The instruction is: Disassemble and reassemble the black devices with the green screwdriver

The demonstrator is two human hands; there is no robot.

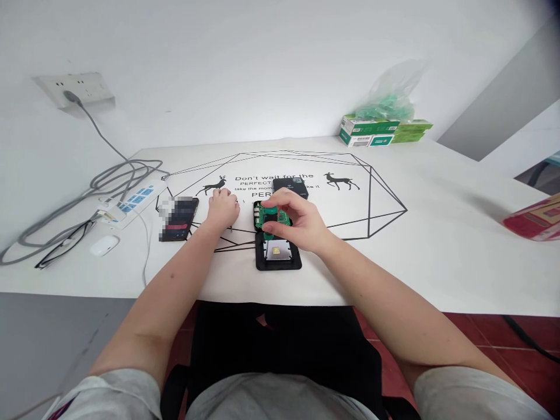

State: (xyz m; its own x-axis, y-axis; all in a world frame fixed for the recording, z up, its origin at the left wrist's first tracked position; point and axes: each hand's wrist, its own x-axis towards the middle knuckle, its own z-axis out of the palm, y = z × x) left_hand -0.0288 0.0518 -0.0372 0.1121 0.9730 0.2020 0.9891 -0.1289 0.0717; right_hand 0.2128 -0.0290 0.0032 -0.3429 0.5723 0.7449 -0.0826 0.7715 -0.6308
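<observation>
My right hand [301, 220] is closed around a short green-and-black screwdriver [270, 217], held over an opened small black device. Its upper half [258, 217] shows a green circuit board, partly hidden by my fingers. Below it, towards me, lies the black cover [279, 263], its inside face silvery with a small yellowish patch. My left hand [223, 209] rests on the printed mat left of the device, fingers curled down. Whatever its fingertips may hold is hidden. Tiny specks [244, 201] lie just beside these fingers. Behind my right hand sits a flat black box [294, 185].
Left of my left hand lies a phone [180, 219]. Further left are a white mouse [105, 245], a power strip [135, 201], glasses [65, 242] and coiled grey cable [94, 184]. Green-and-white boxes [370, 129] carry a plastic bag at the back right; a red package [536, 219] stands far right.
</observation>
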